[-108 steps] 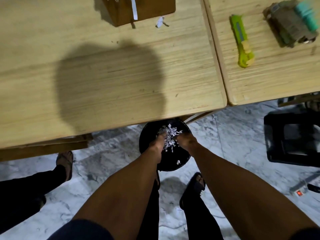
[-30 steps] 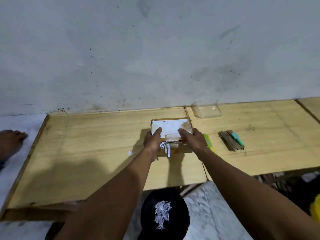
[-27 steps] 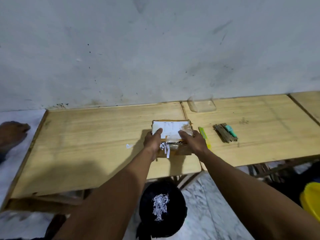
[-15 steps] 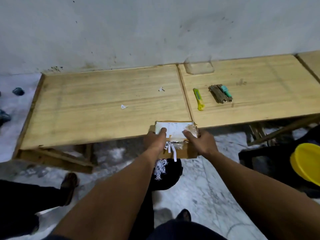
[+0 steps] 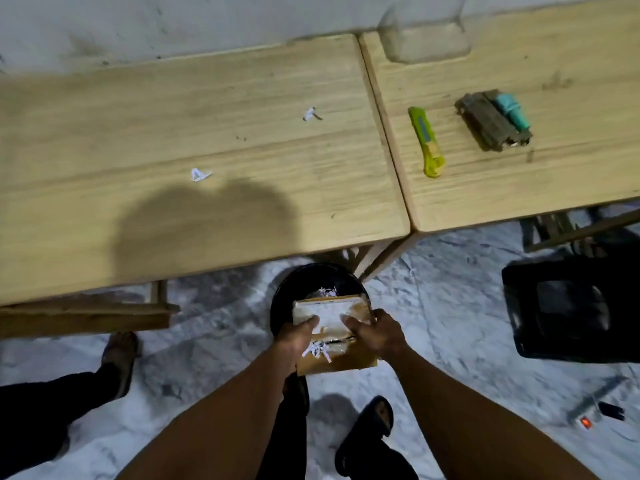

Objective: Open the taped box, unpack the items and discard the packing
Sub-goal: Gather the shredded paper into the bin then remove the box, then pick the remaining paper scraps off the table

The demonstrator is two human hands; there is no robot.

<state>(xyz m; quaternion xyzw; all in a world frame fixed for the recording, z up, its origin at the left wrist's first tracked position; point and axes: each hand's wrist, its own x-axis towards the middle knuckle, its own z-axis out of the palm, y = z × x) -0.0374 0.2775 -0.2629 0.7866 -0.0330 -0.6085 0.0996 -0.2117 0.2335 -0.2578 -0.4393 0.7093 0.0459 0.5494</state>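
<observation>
I hold a small cardboard box (image 5: 349, 360) with a white label and torn tape over a black round bin (image 5: 282, 306) on the floor. My left hand (image 5: 294, 337) grips its left side and my right hand (image 5: 379, 336) grips its right side, thumbs on top. White paper shreds (image 5: 327, 292) show in the bin beyond the box, and a few hang from the box's taped seam. On the right table lie a green utility knife (image 5: 427, 142) and a bundle of brown sticks with a teal item (image 5: 493, 124).
Two wooden tables (image 5: 173, 202) stand side by side against the wall, with small paper scraps (image 5: 199, 174) on the left one. A clear plastic container (image 5: 424, 39) sits at the back. A black crate (image 5: 568, 306) is on the floor right. Another person's foot (image 5: 119, 351) is at left.
Both hands have carried the box off the table, toward me and down, and it now sits over the bin. My view has tilted downward.
</observation>
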